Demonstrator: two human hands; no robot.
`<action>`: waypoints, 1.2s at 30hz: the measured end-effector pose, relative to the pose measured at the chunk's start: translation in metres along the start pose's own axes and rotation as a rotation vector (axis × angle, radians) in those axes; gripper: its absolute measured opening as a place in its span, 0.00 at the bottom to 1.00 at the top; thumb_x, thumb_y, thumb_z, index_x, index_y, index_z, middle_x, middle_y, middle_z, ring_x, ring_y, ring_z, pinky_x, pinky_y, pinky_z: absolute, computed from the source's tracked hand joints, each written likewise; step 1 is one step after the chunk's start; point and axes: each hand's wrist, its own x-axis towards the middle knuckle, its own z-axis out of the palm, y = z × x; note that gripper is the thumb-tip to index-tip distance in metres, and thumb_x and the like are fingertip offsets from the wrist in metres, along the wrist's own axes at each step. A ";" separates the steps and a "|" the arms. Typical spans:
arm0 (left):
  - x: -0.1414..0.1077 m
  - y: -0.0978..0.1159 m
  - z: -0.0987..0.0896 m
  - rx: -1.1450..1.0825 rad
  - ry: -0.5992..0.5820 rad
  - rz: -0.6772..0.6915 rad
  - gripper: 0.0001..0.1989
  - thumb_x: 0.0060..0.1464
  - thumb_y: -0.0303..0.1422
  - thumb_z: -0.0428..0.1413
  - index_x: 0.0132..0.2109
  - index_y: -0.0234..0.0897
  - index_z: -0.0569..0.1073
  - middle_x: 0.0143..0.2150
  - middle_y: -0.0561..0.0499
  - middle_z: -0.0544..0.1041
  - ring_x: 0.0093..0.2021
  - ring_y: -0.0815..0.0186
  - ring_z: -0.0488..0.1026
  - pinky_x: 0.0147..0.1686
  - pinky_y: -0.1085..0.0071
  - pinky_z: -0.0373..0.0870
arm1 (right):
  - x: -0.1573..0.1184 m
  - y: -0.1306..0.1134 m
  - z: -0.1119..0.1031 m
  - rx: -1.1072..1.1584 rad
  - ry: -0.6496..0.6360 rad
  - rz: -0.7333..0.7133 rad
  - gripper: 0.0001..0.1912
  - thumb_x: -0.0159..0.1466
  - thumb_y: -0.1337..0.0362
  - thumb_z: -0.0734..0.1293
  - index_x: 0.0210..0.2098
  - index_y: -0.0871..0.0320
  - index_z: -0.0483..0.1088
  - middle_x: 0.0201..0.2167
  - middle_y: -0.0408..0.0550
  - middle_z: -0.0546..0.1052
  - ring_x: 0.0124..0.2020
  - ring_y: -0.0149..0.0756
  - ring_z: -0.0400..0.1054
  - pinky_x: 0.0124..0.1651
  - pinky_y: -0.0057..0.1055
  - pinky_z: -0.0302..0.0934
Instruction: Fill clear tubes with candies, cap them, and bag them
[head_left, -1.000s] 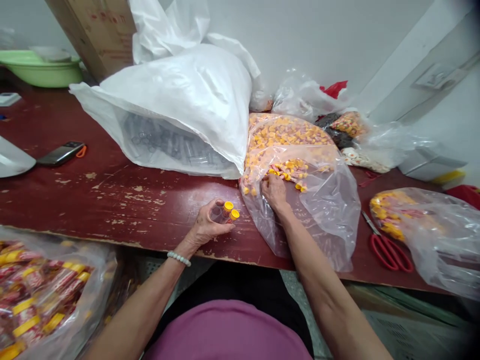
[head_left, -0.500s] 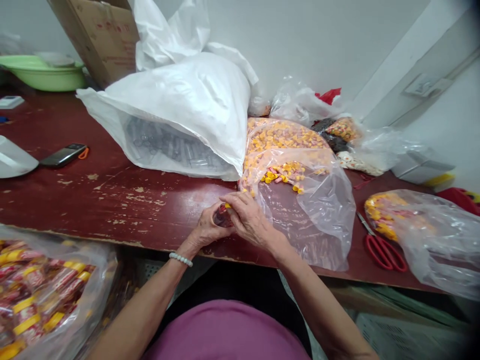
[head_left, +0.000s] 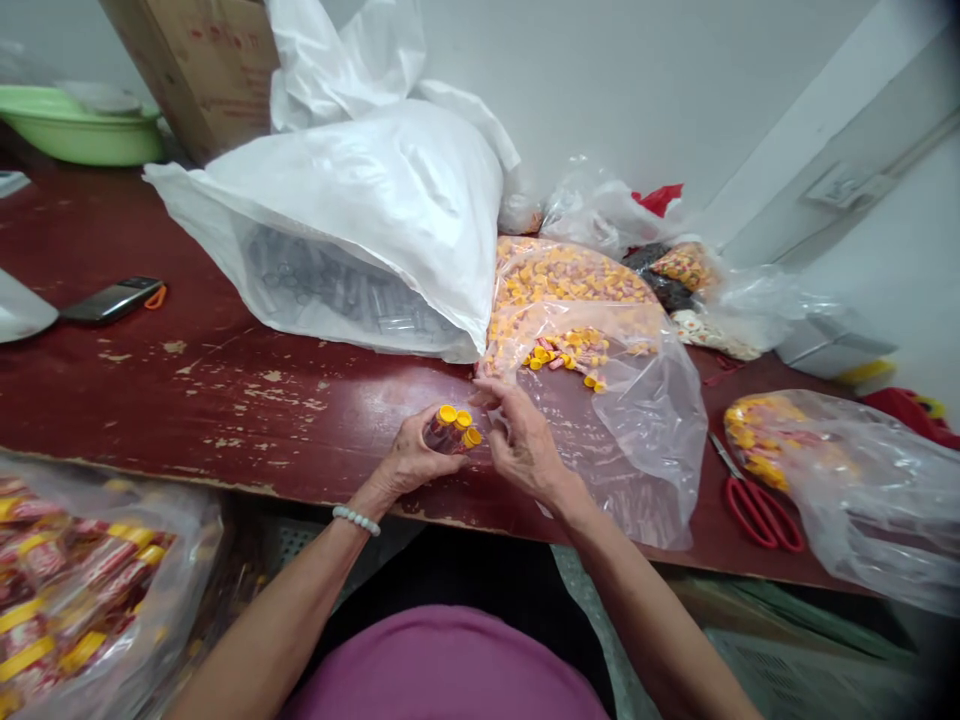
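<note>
Clasped in curled fingers of left hand point(head_left: 411, 455), over desk point(head_left: 142, 400): three yellow-topped tubes point(head_left: 453, 430), apparently fitted. Right hand point(head_left: 527, 448): fingers loosely spread just beside, nothing visibly held. Remaining, apparently: clear tubes point(head_left: 367, 298) in white sack point(head_left: 375, 180), yellow-topped pieces point(head_left: 566, 350) in clear bag point(head_left: 652, 440). Apparently done: capped tubes point(head_left: 97, 570) in lower-left bag point(head_left: 187, 545).

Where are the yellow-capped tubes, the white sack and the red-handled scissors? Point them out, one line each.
Yellow-capped tubes point(head_left: 462, 420): head view, on the middle tube's cap.
White sack point(head_left: 367, 190): head view, on its bulging upper side.
Red-handled scissors point(head_left: 739, 479): head view, where handles meet blades.
</note>
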 end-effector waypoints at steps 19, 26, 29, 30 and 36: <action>0.004 -0.006 0.002 -0.218 0.021 -0.046 0.19 0.34 0.24 0.64 0.37 0.33 0.69 0.34 0.51 0.75 0.33 0.68 0.73 0.35 0.73 0.71 | 0.013 0.092 -0.023 0.074 0.329 0.525 0.13 0.57 0.66 0.58 0.39 0.58 0.69 0.33 0.46 0.74 0.32 0.33 0.67 0.39 0.32 0.62; 0.006 -0.007 0.002 -0.249 0.039 -0.057 0.20 0.33 0.23 0.66 0.36 0.33 0.68 0.33 0.51 0.75 0.32 0.69 0.73 0.33 0.74 0.71 | 0.025 0.111 0.011 -0.263 -0.116 0.381 0.13 0.60 0.58 0.61 0.36 0.60 0.71 0.37 0.53 0.73 0.37 0.38 0.65 0.41 0.32 0.58; 0.006 -0.005 0.002 -0.273 0.046 -0.062 0.20 0.33 0.24 0.66 0.36 0.33 0.68 0.33 0.51 0.75 0.32 0.69 0.73 0.34 0.73 0.71 | 0.020 0.112 0.007 -0.280 0.001 0.465 0.14 0.61 0.59 0.60 0.38 0.62 0.70 0.37 0.55 0.73 0.37 0.39 0.66 0.42 0.34 0.59; 0.005 -0.005 0.002 -0.283 0.046 -0.069 0.20 0.33 0.24 0.66 0.36 0.33 0.68 0.34 0.51 0.75 0.32 0.69 0.73 0.34 0.73 0.71 | 0.017 0.110 0.002 -0.243 0.088 0.520 0.14 0.61 0.59 0.60 0.39 0.62 0.70 0.36 0.54 0.74 0.36 0.39 0.66 0.42 0.34 0.59; 0.003 0.003 0.002 -0.220 0.051 -0.093 0.20 0.31 0.24 0.65 0.35 0.32 0.68 0.33 0.51 0.75 0.32 0.68 0.73 0.35 0.72 0.70 | -0.003 0.039 -0.026 0.045 0.299 0.315 0.11 0.64 0.59 0.60 0.42 0.56 0.70 0.39 0.48 0.72 0.41 0.35 0.67 0.47 0.35 0.61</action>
